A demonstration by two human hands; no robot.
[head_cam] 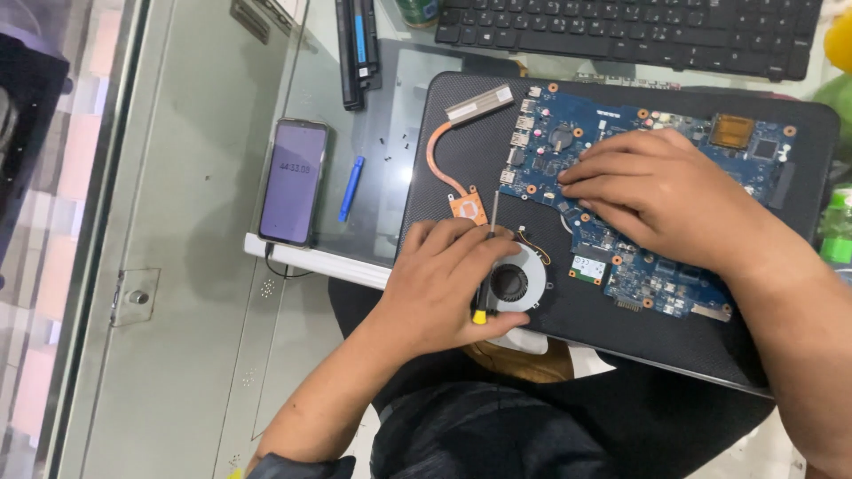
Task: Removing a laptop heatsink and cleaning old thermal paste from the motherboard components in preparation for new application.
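My left hand [439, 284] grips a small screwdriver [485, 284] with a yellow and black handle; its thin shaft points up toward a copper heat-sink plate [468, 206]. A round cooling fan [517, 280] lies just right of that hand. My right hand [652, 191] presses flat on a blue laptop motherboard [674, 133], fingers pointing left. The board rests on a black laptop shell [479, 133]. A copper heat pipe [437, 151] curves up to a finned metal block [479, 102].
A phone [294, 181] with a lit screen lies on the glass table [195, 115], a blue pen-like tool [351, 188] beside it. A black battery pack [357, 49] and a black keyboard [630, 31] sit at the back. Tiny screws [395, 146] dot the glass.
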